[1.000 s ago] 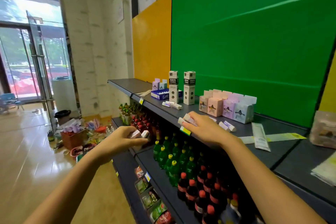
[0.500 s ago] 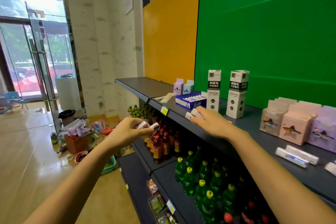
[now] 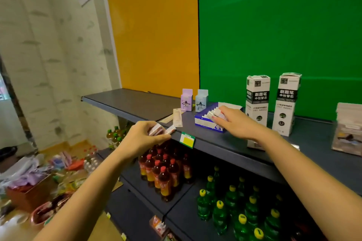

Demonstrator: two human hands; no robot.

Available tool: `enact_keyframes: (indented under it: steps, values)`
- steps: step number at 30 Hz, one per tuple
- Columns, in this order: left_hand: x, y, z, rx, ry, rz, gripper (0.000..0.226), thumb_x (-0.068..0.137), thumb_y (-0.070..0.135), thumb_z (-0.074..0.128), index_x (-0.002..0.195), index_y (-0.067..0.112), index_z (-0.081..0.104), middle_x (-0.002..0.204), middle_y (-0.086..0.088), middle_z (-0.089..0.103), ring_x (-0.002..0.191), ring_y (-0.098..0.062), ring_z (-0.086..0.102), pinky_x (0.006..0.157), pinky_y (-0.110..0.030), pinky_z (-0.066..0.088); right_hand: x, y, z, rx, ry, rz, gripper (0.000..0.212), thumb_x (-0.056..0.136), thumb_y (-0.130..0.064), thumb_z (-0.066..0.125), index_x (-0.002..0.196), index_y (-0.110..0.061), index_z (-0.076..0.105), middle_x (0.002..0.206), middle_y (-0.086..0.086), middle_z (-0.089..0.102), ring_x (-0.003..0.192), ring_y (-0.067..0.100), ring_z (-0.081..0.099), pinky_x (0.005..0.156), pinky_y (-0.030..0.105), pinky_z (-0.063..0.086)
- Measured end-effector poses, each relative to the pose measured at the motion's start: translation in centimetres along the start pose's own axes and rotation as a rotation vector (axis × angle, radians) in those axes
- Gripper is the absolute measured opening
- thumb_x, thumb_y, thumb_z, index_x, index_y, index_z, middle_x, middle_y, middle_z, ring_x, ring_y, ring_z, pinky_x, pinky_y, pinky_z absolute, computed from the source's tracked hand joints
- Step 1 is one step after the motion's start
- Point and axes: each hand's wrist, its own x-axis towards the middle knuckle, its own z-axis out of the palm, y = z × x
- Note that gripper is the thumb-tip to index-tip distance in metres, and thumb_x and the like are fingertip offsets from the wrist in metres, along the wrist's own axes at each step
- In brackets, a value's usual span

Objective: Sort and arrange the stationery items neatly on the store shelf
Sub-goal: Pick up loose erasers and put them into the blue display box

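On the top shelf [image 3: 137, 103], the open tray [image 3: 203, 122] sits near the front edge. Two small boxes [image 3: 187, 100] stand behind its left end, a flat packet [image 3: 177, 118] lies to its left, and two tall boxes [image 3: 257, 100] stand to its right. My right hand [image 3: 237, 123] holds small packs [image 3: 216, 113] over the tray, and my left hand [image 3: 141, 139] holds spare packs [image 3: 158, 130] just before the front edge, above the bottles [image 3: 162, 168] below.

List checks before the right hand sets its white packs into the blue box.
1. Right hand at the blue box: ok.
2. Fingers pinching the white packs: ok.
3. Free slot under the hand: cannot tell, the hand covers it.
4. Left hand gripping the spare packs: ok.
5. Tall black-and-white boxes upright beside the wrist: ok.
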Motion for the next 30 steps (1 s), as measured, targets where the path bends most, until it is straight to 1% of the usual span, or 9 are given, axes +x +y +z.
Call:
enact_keyframes:
  steps: [2, 4, 9, 13, 15, 20, 24, 27, 30]
  values:
    - [2.4, -0.8, 0.1, 0.002, 0.004, 0.047, 0.023, 0.076, 0.03, 0.072, 0.087, 0.011, 0.066, 0.074, -0.01, 0.067, 0.061, -0.019, 0.058, 0.057, -0.031, 0.044, 1.7, 0.0, 0.1, -0.026, 0.008, 0.028, 0.037, 0.095, -0.043, 0.035, 0.107, -0.01, 0.046, 0.087, 0.002, 0.052, 0.08, 0.019, 0.049, 0.058, 0.028, 0.032]
    - [4.7, -1.5, 0.5, 0.011, 0.011, 0.102, 0.024, 0.076, 0.03, 0.071, 0.087, 0.01, 0.065, 0.068, 0.0, 0.061, 0.056, -0.008, 0.051, 0.053, -0.022, 0.039, 3.6, 0.3, 0.2, -0.061, 0.025, 0.061, 0.039, 0.096, -0.041, 0.036, 0.113, -0.007, 0.046, 0.097, 0.008, 0.055, 0.084, 0.021, 0.049, 0.059, 0.028, 0.034]
    - [11.7, -2.9, 2.2, -0.012, -0.037, 0.194, 0.024, 0.077, 0.029, 0.072, 0.086, 0.007, 0.066, 0.073, -0.007, 0.062, 0.063, -0.015, 0.049, 0.057, -0.027, 0.036, 8.4, 2.1, 0.5, -0.173, 0.146, 0.144, 0.037, 0.096, -0.037, 0.038, 0.113, -0.006, 0.048, 0.109, 0.016, 0.06, 0.083, 0.023, 0.047, 0.068, 0.029, 0.033]
    - [17.7, -2.9, 4.4, -0.004, -0.067, 0.238, 0.025, 0.076, 0.027, 0.072, 0.082, 0.004, 0.067, 0.067, -0.004, 0.057, 0.056, -0.011, 0.041, 0.048, -0.015, 0.029, 11.9, 4.1, 0.2, -0.222, 0.203, 0.214, 0.036, 0.096, -0.035, 0.04, 0.113, -0.005, 0.049, 0.112, 0.018, 0.06, 0.089, 0.028, 0.051, 0.07, 0.03, 0.032]
    - [20.3, -2.7, 5.8, -0.004, -0.107, 0.271, 0.025, 0.077, 0.026, 0.072, 0.083, 0.002, 0.067, 0.068, -0.005, 0.058, 0.055, -0.01, 0.042, 0.047, -0.013, 0.03, 13.3, 5.1, 0.4, -0.221, 0.22, 0.254, 0.036, 0.095, -0.036, 0.041, 0.112, -0.005, 0.05, 0.11, 0.018, 0.06, 0.084, 0.026, 0.048, 0.069, 0.03, 0.033]
    - [25.5, -2.2, 9.7, 0.022, -0.205, 0.354, 0.027, 0.078, 0.028, 0.07, 0.09, 0.004, 0.068, 0.083, -0.008, 0.065, 0.073, -0.02, 0.058, 0.063, -0.032, 0.047, 15.6, 6.7, 1.0, -0.242, 0.238, 0.355, 0.033, 0.095, -0.035, 0.043, 0.109, -0.007, 0.052, 0.107, 0.016, 0.06, 0.081, 0.024, 0.046, 0.069, 0.03, 0.034]
    - [28.4, -2.1, 12.2, 0.019, -0.278, 0.426, 0.026, 0.076, 0.029, 0.072, 0.088, 0.006, 0.068, 0.079, -0.005, 0.063, 0.07, -0.017, 0.053, 0.055, -0.023, 0.037, 16.7, 7.7, 1.2, -0.261, 0.262, 0.426, 0.027, 0.093, -0.033, 0.047, 0.102, -0.009, 0.055, 0.104, 0.015, 0.061, 0.081, 0.024, 0.047, 0.069, 0.031, 0.035]
    - [30.3, -2.1, 13.6, 0.022, -0.314, 0.47, 0.029, 0.074, 0.029, 0.074, 0.087, 0.004, 0.069, 0.084, -0.013, 0.07, 0.072, -0.022, 0.057, 0.062, -0.033, 0.042, 17.0, 8.4, 1.1, -0.305, 0.268, 0.488, 0.016, 0.092, -0.031, 0.049, 0.088, -0.015, 0.05, 0.098, 0.014, 0.06, 0.08, 0.024, 0.047, 0.069, 0.031, 0.034]
    - [31.6, -2.1, 14.9, 0.04, -0.345, 0.521, 0.029, 0.074, 0.03, 0.074, 0.085, 0.004, 0.068, 0.085, -0.015, 0.071, 0.076, -0.028, 0.061, 0.068, -0.038, 0.046, 17.2, 8.7, 1.3, -0.314, 0.274, 0.545, 0.019, 0.091, -0.031, 0.051, 0.087, -0.013, 0.052, 0.091, 0.011, 0.057, 0.082, 0.027, 0.052, 0.071, 0.033, 0.041]
